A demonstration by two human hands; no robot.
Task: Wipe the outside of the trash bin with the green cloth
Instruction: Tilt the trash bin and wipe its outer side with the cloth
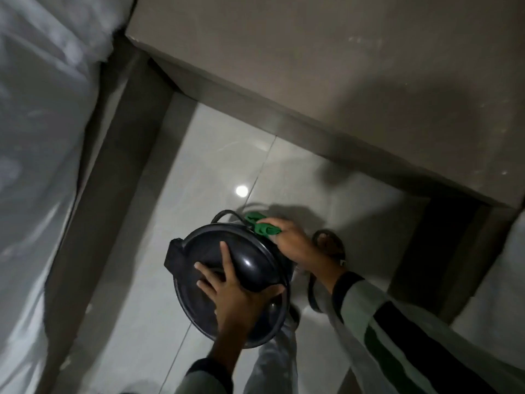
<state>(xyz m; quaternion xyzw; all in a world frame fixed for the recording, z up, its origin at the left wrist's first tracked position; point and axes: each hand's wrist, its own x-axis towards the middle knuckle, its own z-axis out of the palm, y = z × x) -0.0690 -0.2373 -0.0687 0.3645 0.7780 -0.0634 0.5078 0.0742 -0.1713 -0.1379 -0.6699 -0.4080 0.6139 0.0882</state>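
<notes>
A round black trash bin [252, 268] with a domed lid stands on the glossy tiled floor, seen from above. My left hand [227, 291] lies flat on the lid, fingers spread, thumb hooked over the near rim. My right hand [289, 240] reaches down the bin's far right side, closed around a bunched green cloth [260, 223] that presses against the bin's outer wall just below the rim. A thin black wire handle [227, 213] loops out behind the bin.
A white curtain or sheet [42, 137] hangs at the left. A beige wall [341, 66] with a grey skirting runs behind the bin. My sandalled foot [328, 243] stands to the right of the bin. A dark gap [443, 245] opens at right.
</notes>
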